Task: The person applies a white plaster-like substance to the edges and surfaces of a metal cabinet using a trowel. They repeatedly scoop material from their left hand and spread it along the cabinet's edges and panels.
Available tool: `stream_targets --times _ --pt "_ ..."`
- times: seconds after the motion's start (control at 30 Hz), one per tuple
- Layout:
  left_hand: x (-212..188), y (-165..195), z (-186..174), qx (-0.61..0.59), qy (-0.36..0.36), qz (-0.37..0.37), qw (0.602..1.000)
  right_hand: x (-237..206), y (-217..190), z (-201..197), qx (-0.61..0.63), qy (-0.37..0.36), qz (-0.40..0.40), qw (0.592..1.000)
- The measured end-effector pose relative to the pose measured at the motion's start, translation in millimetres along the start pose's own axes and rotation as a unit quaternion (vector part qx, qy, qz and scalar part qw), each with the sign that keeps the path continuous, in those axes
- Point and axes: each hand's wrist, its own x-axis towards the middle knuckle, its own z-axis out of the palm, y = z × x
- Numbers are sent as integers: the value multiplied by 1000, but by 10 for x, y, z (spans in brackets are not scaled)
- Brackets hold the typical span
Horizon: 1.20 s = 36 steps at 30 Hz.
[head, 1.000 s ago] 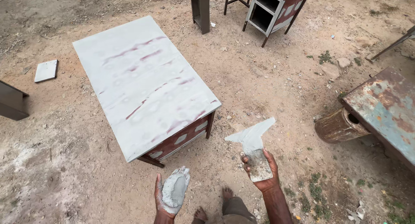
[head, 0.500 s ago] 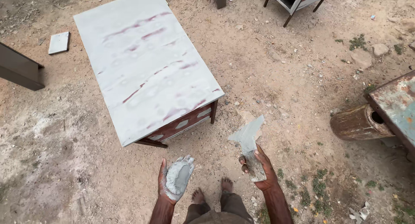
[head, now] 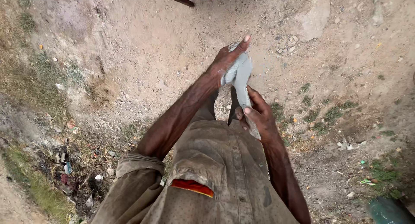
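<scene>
The scraper [head: 243, 83] is pale grey, smeared with whitish-grey paste. The shirt [head: 216, 176] is dusty khaki with a red-and-yellow pocket tag. The ground [head: 142, 42] is sandy brown with green tufts.

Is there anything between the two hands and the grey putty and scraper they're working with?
Nothing visible. The left hand already cups the lump of grey putty, and the right hand grips the scraper, its blade laid against the putty. Only bare dirt ground lies beneath them.
</scene>
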Motion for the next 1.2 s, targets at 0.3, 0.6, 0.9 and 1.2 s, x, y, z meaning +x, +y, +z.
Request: stream_targets --times 0.3,0.6,0.9,1.2 --pt "-104 154 -506 -443 -181 93 873 200 251 -657 353 17 67 933" --pt "250 -1023 -1065 -481 -100 -9 871 1801 162 -1230 -233 270 -302 884" --pt "645 -1826 -1403 -499 24 -84 862 3499 293 -1894 -533 357 -486 593" --pt "967 -2045 -1453 -478 128 -146 857 3925 269 -2040 -502 342 -559 564"
